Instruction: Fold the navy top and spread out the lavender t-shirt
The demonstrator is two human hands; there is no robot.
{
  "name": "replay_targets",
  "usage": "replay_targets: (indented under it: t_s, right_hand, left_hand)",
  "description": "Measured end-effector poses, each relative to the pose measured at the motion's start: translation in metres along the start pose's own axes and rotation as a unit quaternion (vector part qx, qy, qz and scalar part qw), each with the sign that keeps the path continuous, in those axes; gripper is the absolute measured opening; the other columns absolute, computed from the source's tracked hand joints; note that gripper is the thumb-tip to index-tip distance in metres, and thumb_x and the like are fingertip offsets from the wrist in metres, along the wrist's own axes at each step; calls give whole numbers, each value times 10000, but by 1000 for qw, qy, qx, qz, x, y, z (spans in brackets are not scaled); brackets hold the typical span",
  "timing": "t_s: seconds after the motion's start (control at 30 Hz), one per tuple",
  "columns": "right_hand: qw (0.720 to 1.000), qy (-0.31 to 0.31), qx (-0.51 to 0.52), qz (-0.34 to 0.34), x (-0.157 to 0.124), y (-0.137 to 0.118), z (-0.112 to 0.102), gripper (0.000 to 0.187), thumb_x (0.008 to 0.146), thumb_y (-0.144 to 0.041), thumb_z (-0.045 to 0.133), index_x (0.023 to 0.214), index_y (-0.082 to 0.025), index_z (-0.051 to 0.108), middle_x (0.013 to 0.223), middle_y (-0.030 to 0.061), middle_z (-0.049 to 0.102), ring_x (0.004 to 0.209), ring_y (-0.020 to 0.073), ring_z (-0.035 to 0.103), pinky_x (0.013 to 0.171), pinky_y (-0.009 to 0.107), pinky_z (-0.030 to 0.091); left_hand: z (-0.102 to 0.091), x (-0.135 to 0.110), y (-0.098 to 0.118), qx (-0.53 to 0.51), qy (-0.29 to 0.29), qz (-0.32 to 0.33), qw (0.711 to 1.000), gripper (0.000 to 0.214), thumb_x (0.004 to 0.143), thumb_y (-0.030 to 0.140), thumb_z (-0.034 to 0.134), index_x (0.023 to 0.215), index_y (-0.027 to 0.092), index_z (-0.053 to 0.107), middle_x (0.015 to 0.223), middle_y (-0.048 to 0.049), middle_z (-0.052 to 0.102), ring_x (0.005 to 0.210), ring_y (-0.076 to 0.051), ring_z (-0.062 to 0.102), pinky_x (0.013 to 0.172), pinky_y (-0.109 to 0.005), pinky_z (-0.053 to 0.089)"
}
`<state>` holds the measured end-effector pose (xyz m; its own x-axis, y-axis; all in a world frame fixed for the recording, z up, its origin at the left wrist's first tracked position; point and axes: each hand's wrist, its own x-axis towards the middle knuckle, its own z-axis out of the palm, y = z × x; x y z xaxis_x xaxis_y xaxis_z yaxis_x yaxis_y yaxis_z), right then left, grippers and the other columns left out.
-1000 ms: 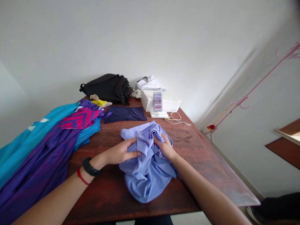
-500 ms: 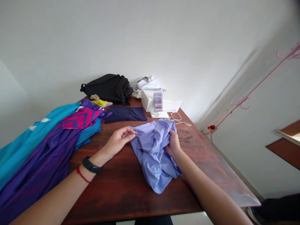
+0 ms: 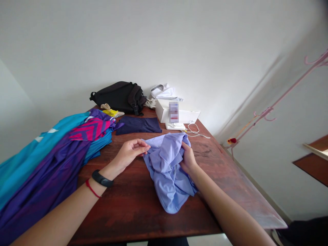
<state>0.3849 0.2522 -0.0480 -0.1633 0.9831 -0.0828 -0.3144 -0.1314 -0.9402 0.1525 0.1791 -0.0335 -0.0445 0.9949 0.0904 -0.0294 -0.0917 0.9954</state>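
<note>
While the light purple shirt (image 3: 166,177) lies all crumpled in the middle of the brown wood bench (image 3: 143,215), the right hand (image 3: 188,159) is closed tight on its top part. The left hand (image 3: 132,152) is just beside the shirt with its fingers pinched at the edge, and I cannot tell if it has hold of the cloth. Left of that hand is a big pile of blue and purple shirts (image 3: 43,160). Farther back lie a folded dark blue cloth (image 3: 138,125), a black bag (image 3: 119,97) and a white box (image 3: 164,112).
</note>
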Motion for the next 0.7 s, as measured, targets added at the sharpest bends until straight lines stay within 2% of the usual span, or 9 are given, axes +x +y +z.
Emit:
replay_targets:
  t_s: [0.23, 0.43, 0.7]
  right_hand:
    - [1000, -11, -17, -17, 0, 4, 0, 259, 788, -467, 661, 879, -226, 692, 819, 47, 770, 776, 268, 728, 725, 389, 593]
    - [1000, 10, 23, 11, 0, 8, -1, 303, 761, -440, 719, 962, -214, 706, 925, 44, 785, 862, 270, 735, 794, 388, 593]
    - [1000, 7, -11, -9, -1, 11, 0, 305, 756, -439, 715, 982, -235, 702, 908, 28, 786, 815, 270, 729, 744, 375, 577]
  left_hand:
    - [1, -1, 2, -7, -5, 1, 1000, 302, 737, 370, 844, 838, 133, 686, 841, -54, 727, 734, -152, 642, 686, -259, 501]
    - [0, 0, 0, -7, -11, -5, 1000, 317, 751, 382, 836, 862, 126, 686, 881, -67, 729, 743, -148, 637, 699, -264, 502]
    - [0, 0, -2, 9, -8, -5, 1000, 330, 747, 406, 830, 869, 140, 679, 894, -68, 735, 774, -172, 666, 712, -282, 518]
